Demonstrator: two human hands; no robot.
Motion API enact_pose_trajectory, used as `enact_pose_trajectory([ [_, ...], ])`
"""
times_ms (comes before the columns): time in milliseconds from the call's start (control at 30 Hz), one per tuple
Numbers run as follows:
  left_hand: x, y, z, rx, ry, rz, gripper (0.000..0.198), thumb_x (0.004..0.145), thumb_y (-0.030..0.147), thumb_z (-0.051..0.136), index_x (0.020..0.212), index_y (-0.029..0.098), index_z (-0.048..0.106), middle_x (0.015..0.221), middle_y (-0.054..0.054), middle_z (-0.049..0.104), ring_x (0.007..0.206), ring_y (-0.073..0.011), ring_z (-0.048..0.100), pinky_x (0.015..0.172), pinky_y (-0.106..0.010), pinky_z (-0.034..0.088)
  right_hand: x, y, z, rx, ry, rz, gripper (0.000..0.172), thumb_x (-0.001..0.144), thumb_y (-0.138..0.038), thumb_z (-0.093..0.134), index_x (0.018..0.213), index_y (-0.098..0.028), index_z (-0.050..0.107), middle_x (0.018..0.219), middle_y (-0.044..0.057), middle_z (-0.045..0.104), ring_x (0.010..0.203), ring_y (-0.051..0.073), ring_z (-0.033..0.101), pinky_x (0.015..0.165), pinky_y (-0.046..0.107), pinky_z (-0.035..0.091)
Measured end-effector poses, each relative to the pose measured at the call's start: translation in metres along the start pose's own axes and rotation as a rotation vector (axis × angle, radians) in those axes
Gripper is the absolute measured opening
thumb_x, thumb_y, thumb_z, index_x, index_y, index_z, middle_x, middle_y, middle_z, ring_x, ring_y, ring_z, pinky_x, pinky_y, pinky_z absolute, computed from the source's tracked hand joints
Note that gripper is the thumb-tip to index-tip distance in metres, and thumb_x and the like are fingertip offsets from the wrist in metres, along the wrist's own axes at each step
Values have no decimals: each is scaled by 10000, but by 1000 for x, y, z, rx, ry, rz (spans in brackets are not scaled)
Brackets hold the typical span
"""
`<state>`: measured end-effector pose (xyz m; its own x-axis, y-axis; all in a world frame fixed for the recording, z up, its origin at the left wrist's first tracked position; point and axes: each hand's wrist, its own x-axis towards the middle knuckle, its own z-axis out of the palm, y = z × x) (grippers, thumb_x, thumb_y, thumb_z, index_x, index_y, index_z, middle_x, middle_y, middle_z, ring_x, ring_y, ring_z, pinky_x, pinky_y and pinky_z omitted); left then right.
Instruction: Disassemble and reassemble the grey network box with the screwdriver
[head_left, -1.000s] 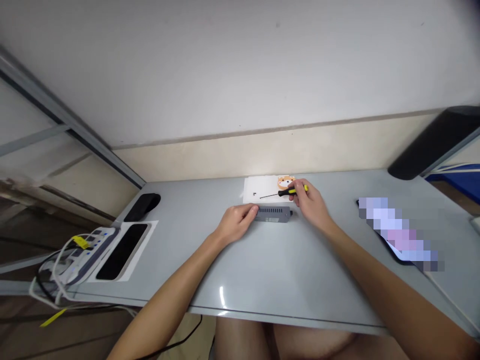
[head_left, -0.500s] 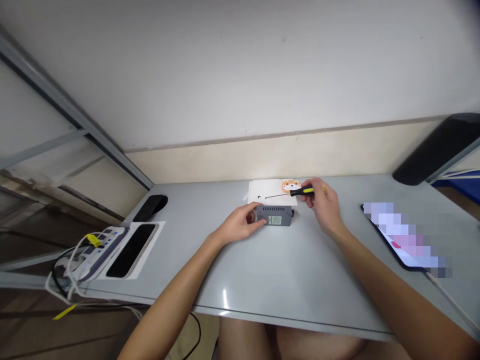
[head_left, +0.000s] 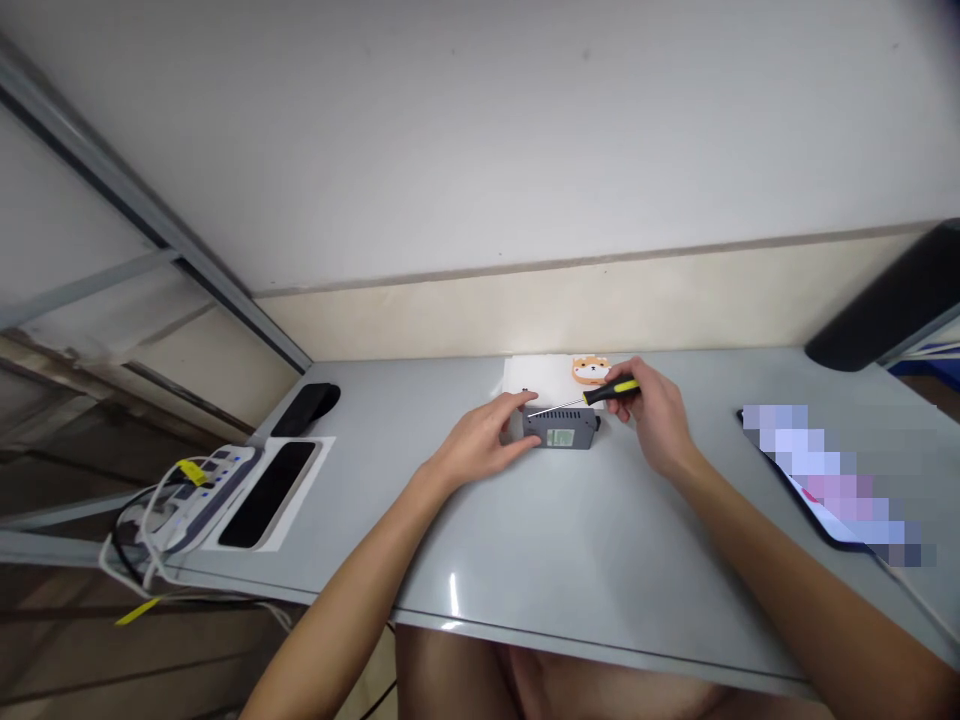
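Note:
A small dark grey box (head_left: 577, 430) with a row of vents and a pale label stands on the grey table. My left hand (head_left: 484, 438) is at its left end, thumb at the lower front and index finger over the top corner, fingers apart around it. My right hand (head_left: 654, 412) grips the black and yellow handle of a screwdriver (head_left: 611, 389). The shaft points left, its tip at the box's upper left corner. Behind the box lies white paper (head_left: 544, 372) with tiny dark screws (head_left: 525, 390) and an orange and white animal-face item (head_left: 591, 370).
On the left are a phone (head_left: 270, 495) on white paper, a power strip (head_left: 214, 500) with cables, and a black object (head_left: 306, 408). A lit tablet (head_left: 825, 480) with a cable lies right, below a black cylinder (head_left: 885, 300). A wall runs along the back edge.
The screwdriver tip has moved from above the paper to the box's upper left corner. My left index finger has lifted and spread from the box. The view has shifted slightly.

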<state>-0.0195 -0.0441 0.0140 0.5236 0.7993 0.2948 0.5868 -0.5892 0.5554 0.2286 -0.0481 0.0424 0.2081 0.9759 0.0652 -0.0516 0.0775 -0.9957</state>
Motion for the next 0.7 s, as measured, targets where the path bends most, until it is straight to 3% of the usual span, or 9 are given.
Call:
enact_pose_trajectory([
  [133, 0, 1, -3, 69, 66, 98, 430, 1006, 423, 635, 1393, 257, 548, 1186, -84, 687, 865, -195, 658, 807, -330, 558, 1, -1, -1, -14, 0, -12, 346, 907, -531, 549, 716, -255, 636, 544, -8, 539, 522, 164, 468, 525, 315, 393],
  [400, 0, 1, 3, 110, 198, 253, 120, 1016, 307, 596, 1083, 212, 625, 1188, -108, 660, 934, -195, 681, 786, -313, 567, 0, -2, -1, 8, 5, 5, 301, 882, -470, 549, 698, -251, 642, 536, -4, 530, 532, 165, 467, 524, 310, 383],
  [700, 0, 3, 1, 180, 216, 296, 132, 1033, 296, 568, 1033, 203, 663, 1134, -106, 666, 796, -160, 651, 713, -297, 549, 1, -6, -1, 41, 39, 17, 289, 873, -430, 542, 665, -251, 632, 522, -5, 513, 522, 162, 450, 516, 305, 374],
])
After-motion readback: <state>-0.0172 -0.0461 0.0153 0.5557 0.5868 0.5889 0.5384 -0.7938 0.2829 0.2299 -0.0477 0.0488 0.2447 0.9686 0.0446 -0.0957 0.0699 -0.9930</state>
